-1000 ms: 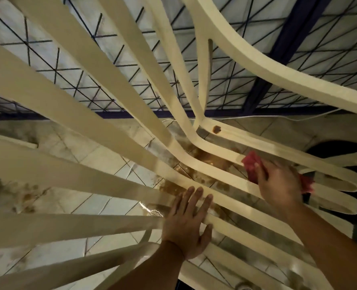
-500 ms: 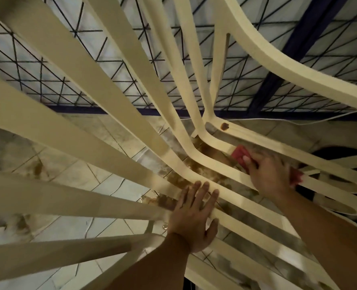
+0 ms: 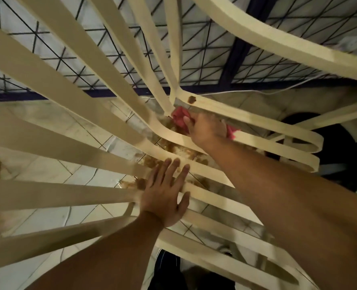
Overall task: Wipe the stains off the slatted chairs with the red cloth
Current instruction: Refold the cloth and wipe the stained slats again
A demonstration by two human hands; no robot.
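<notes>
Red cloth [image 3: 178,118]: soft, light, bunches easily; right hand [image 3: 207,130] grips it wadded against slat. Left hand [image 3: 165,197] flat, fingers straight, bracing chair [image 3: 69,147]. Brown stain [image 3: 192,99] just above grip.

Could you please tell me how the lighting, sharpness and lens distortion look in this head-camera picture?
Head view: dim, warm light, no strong glare; the wide lens bows the chair slats; near slats at lower left are soft, while the red cloth, right hand and brown stain look fairly sharp.
</notes>
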